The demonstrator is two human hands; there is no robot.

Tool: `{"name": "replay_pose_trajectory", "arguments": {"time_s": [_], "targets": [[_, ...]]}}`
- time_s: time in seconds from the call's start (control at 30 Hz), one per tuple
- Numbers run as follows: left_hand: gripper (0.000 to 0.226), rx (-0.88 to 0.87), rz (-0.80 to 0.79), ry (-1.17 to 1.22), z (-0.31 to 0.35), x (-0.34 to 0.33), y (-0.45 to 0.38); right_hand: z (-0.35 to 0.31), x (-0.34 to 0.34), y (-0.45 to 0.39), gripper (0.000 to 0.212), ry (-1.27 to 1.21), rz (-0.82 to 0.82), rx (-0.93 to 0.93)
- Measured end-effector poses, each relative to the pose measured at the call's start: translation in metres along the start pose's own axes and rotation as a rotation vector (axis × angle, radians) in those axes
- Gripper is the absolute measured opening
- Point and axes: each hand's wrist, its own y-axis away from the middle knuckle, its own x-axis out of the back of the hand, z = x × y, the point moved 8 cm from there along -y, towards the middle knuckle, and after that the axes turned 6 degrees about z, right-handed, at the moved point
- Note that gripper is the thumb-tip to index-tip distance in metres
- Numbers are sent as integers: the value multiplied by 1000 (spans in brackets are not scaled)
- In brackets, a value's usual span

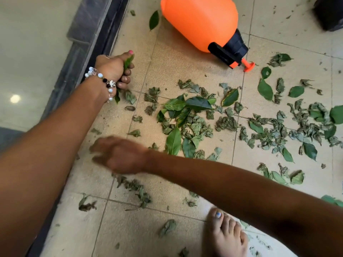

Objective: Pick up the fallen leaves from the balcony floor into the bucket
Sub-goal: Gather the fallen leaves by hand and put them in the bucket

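Your left hand (115, 69) is curled tight round a bunch of green leaves (128, 62) near the dark door track (92, 43), with a beaded bracelet (104, 80) on the wrist. Your right hand (118, 154) reaches across low over the tiled floor (185, 67); it is blurred, so whether its fingers are loose or pinching anything cannot be told. The fallen leaves (185, 115) lie scattered over the tiles (fresh green ones mixed with dry, crumpled ones), thickest in the middle and out to the right edge. An orange sprayer jug (200, 21) lies on its side beyond them, nozzle pointing right. Your bare foot (226, 236) stands on the floor at the bottom.
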Motion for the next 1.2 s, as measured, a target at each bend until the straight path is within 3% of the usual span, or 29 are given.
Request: {"name": "replay_pose_trajectory", "arguments": {"time_s": [0.1,0.33,0.4,0.5,0.6,0.73,0.83,0.93,1.07,1.13,1.2], "targets": [[37,11,1,9,-7,7,2,-72,-30,-10,46,-34,-220,260],[38,23,23,51,-24,33,8,-86,-53,6,44,112,-267,436],[38,34,50,90,-29,39,9,-71,-45,6,36,124,-219,389],[37,63,78,165,-36,41,12,-35,-13,8,9,25,-2,212],[36,81,71,194,-42,35,15,-16,-5,17,30,-93,-12,48],[36,85,52,192,-42,27,16,-46,-31,43,68,-64,-182,218],[36,94,63,200,-42,23,14,-34,-34,59,55,-49,-112,214],[36,94,60,208,-42,20,12,18,-23,61,37,52,24,65],[36,86,51,238,-38,20,13,96,1,64,44,118,93,-336],[35,47,57,231,-26,25,13,94,4,57,44,73,136,-360],[35,-42,65,165,-6,32,14,63,-4,36,61,1,65,-268]]}}
